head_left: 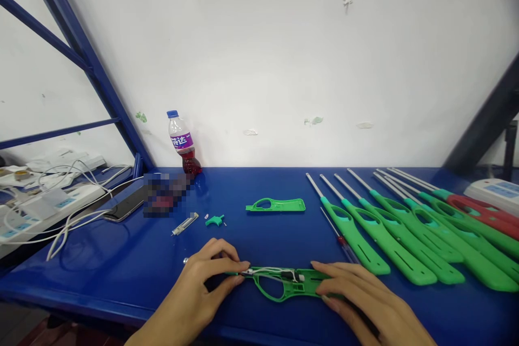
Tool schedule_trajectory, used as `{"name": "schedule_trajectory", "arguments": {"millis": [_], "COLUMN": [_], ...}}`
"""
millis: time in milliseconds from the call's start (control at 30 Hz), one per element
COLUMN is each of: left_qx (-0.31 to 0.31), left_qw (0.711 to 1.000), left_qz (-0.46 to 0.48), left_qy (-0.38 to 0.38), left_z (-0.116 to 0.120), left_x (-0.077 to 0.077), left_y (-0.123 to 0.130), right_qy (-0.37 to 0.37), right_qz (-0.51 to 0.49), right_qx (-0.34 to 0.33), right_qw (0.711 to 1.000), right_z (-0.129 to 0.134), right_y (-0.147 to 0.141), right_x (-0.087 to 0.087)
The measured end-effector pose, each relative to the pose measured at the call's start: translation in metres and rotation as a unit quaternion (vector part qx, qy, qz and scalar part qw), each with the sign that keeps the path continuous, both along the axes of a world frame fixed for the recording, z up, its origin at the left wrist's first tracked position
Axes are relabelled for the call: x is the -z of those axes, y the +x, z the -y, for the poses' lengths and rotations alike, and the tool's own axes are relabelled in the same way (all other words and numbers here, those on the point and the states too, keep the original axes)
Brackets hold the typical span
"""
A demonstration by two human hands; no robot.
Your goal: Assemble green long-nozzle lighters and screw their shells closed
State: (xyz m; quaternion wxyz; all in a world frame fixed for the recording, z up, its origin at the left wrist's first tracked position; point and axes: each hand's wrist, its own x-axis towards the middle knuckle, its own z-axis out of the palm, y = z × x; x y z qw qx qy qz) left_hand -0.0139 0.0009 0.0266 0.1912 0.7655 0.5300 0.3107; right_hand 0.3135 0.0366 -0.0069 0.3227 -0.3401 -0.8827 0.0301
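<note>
In front of me an opened green lighter casing half (310,285) lies on the blue table, its inner side up. White wires and a black part (288,275) sit inside it. My left hand (205,278) pinches the casing's narrow nozzle end between thumb and fingers. At the wide handle end, my right hand (360,294) grips the casing with its thumb and fingers. Farther back lies the other green casing half (286,205). A teal trigger (214,220) and a clear fuel tank (185,223) rest to its left.
Several green long-nosed lighters (360,238) lie in a row at right, with a red one (478,208) beyond. A screwdriver (340,238) lies beside them. A drink bottle (181,140) stands by the wall. Left are a phone (127,203), cables and a power strip (77,200).
</note>
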Motion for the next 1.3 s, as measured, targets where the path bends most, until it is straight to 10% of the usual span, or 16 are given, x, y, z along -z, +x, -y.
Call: {"name": "schedule_trajectory", "arguments": {"millis": [833, 1300], "left_qx": [0.012, -0.023], "left_qw": [0.962, 0.999], "left_qz": [-0.211, -0.014], "left_qy": [0.176, -0.041], "left_z": [0.012, 0.010], "left_x": [-0.002, -0.007], "left_y": [0.008, 0.005], "right_qy": [0.033, 0.011], "right_qz": [-0.007, -0.032], "right_qx": [0.018, 0.013], "right_qw": [0.999, 0.999], "right_z": [0.004, 0.006], "right_y": [-0.008, -0.007], "right_x": [-0.010, -0.011]}}
